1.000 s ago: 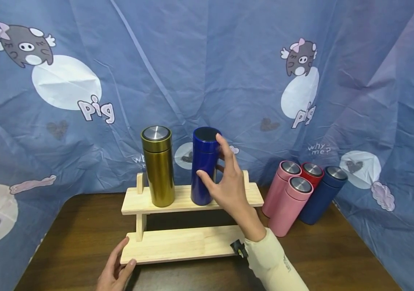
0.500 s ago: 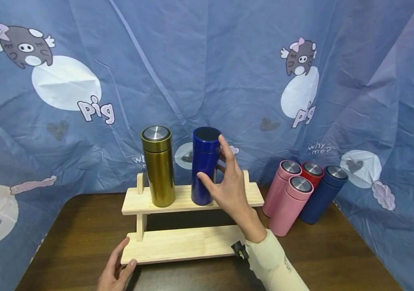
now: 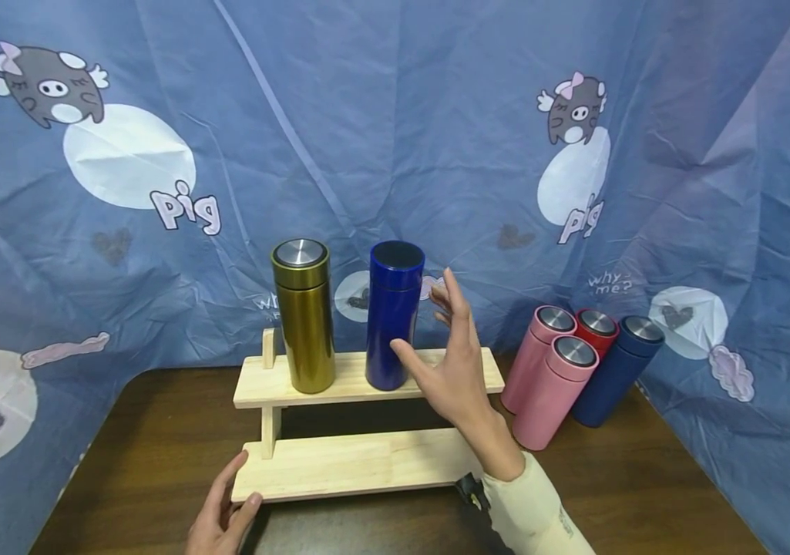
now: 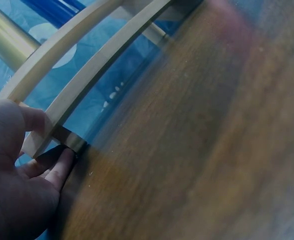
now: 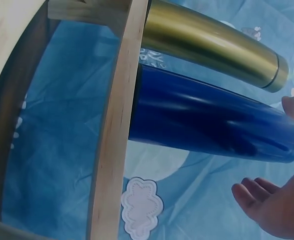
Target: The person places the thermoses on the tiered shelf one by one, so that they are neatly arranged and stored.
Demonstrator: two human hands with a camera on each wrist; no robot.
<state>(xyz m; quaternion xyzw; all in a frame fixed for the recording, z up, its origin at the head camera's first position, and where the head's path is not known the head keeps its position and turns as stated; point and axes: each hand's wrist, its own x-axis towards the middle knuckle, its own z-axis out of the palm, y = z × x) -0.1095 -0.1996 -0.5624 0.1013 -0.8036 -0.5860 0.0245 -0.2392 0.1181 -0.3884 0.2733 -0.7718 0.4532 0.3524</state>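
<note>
A two-tier wooden rack (image 3: 339, 467) stands on the table, with a gold thermos bottle (image 3: 306, 331) and a blue thermos bottle (image 3: 392, 324) upright on its upper shelf. My left hand (image 3: 220, 512) grips the left end of the lower shelf, thumb at the front edge and fingers round the side; the left wrist view shows the hand (image 4: 21, 170) at that corner. My right hand (image 3: 453, 370) is just right of the blue bottle, fingers spread and holding nothing. In the right wrist view a gap shows between the fingers (image 5: 257, 192) and the blue bottle (image 5: 212, 115).
Right of the rack stand two pink thermos bottles (image 3: 553, 393), a red one (image 3: 596, 324) mostly hidden behind them, and a dark blue one (image 3: 616, 378). A blue printed cloth (image 3: 395, 139) hangs behind the brown wooden table (image 3: 159, 439).
My right hand has let go of the blue bottle and moved a little right and down, its fingers spreading. The bottle stays upright in place. My left hand keeps its grip on the rack.
</note>
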